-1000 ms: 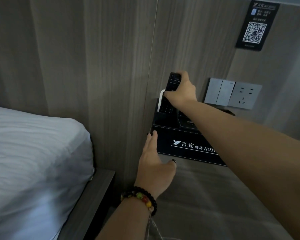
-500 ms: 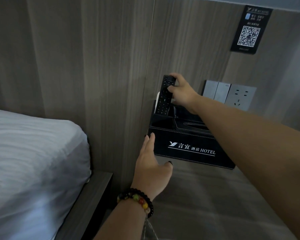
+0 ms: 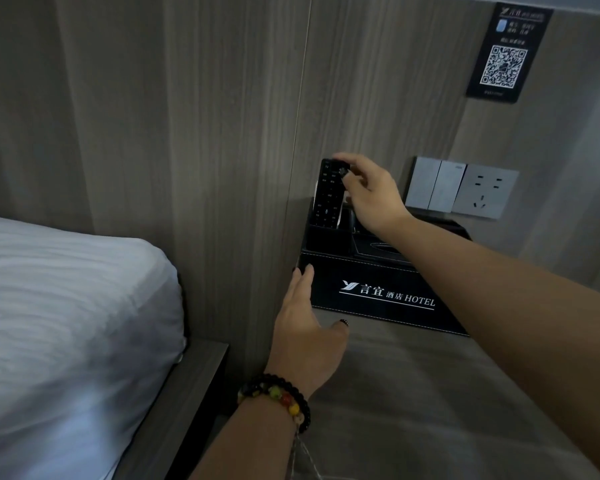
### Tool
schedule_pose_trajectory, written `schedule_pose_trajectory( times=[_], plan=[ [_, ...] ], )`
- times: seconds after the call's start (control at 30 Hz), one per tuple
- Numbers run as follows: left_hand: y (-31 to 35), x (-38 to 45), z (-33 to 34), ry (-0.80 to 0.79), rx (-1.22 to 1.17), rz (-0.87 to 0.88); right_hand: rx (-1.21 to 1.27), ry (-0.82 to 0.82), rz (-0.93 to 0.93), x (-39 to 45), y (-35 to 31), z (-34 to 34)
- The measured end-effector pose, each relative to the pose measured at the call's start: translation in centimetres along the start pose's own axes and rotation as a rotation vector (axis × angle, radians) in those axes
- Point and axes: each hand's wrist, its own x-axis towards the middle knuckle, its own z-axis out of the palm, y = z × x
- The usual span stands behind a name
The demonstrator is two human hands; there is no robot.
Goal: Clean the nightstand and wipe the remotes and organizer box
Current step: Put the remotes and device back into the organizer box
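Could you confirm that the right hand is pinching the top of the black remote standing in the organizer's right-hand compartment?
Not quite: the head view shows the right hand pinching the top of the black remote, but it stands in the organizer's left-hand compartment.

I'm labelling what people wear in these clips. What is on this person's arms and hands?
Both forearms are bare, no sleeves or gloves. The left wrist carries a bracelet of dark round beads with a few green, red and yellow ones, and thin strands hang below it. The left hand and right hand have dark-painted nails.
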Motion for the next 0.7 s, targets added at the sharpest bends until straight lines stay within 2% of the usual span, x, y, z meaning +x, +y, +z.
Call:
schedule_pose_trajectory(
  times=[0.17, 0.3, 0.4, 0.57, 0.7],
  plan=[
    [-0.1, 0.1, 0.1, 0.008, 0.011, 0.001, -0.145, -0.076, 0.072, 0.0, 1.1, 0.6],
    [-0.2, 0.2, 0.1, 0.011, -0.008, 0.006, -0.154, -0.054, 0.032, -0.7, 1.6, 1.3],
    [-0.4, 0.3, 0.1, 0.008, -0.015, 0.001, -0.107, -0.073, 0.075, -0.8, 1.6, 1.3],
    [-0.4, 0.3, 0.1, 0.007, -0.021, 0.01, -0.102, 0.276, 0.154, -0.4, 1.9, 1.4],
    [-0.5, 0.3, 0.1, 0.01, -0.02, 0.009, -0.022, 0.258, 0.282, -0.2, 2.2, 2.0]
  ],
)
